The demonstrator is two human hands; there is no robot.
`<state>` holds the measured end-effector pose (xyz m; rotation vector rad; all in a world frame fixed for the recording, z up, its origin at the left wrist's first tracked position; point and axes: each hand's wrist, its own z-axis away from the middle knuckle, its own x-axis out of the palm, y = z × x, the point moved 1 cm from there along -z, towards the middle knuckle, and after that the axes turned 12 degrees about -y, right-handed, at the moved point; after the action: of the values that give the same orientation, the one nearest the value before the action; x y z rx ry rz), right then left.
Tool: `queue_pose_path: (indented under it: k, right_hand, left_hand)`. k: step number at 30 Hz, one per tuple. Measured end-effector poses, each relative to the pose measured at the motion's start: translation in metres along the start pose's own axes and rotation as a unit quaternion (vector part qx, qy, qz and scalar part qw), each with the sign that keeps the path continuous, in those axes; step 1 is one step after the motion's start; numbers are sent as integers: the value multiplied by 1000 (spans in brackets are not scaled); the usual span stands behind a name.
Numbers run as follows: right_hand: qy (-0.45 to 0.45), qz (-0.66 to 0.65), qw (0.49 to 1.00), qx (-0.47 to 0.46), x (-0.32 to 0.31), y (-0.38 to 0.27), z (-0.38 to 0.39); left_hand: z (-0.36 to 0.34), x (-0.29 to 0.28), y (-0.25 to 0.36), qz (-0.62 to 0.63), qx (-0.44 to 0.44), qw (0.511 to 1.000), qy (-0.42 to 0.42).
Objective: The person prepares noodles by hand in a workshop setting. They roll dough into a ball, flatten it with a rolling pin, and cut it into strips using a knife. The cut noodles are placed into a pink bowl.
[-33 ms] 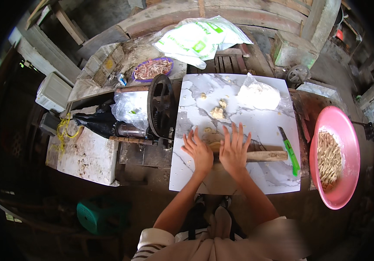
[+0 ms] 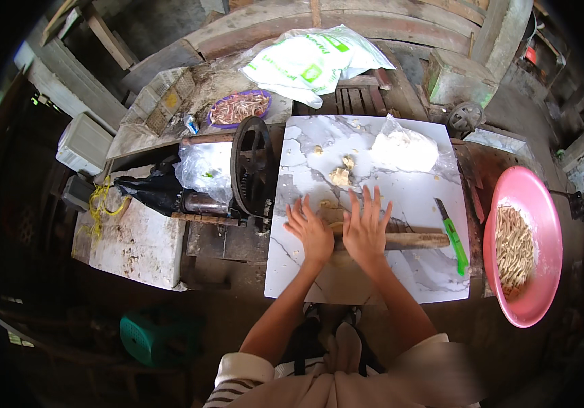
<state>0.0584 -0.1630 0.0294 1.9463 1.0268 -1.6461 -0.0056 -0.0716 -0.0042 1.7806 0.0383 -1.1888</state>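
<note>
Slightly farther forward than an instant ago, the left hand (image 2: 314, 236) and right hand (image 2: 365, 233), spread open, gripping nothing, lie palm-down over the wooden rolling pin (image 2: 415, 241) on the marbled board (image 2: 414, 277), suggesting rolling is underway.

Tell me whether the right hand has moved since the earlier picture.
Yes, slightly: the right hand sits farther forward, nearer the far edge of the marbled white board.

The left hand (image 2: 313, 234), right hand (image 2: 365, 234) and wooden rolling pin (image 2: 417, 241) have shifted slightly toward the far edge of the marble-patterned board (image 2: 285, 272).
</note>
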Motion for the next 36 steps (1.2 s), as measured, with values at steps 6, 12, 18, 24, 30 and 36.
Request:
queue_pose_path:
  k: [6,12,18,24,30,36]
  right_hand:
    - [-7,-35,999,29,15,6,-38]
    - [-57,4,998,8,-8,-16,33]
    - [-1,-15,1000,16,4,-7,-29]
    - [-9,-18,1000,8,-1,-13,-10]
    - [-58,-11,998,-10,-9,-21,42]
    - [-15,-28,999,12,5,-14,-31]
  left_hand:
    - [-37,-7,17,-78,-3,996,38]
    - [40,-8,-1,-30,-21,999,23]
    - [-22,-8,11,-14,18,998,51]
    - [-2,-6,4,3,-3,1000,31]
    - [53,-16,3,19,-18,999,30]
    - [-21,-13,9,28,-9,998,55]
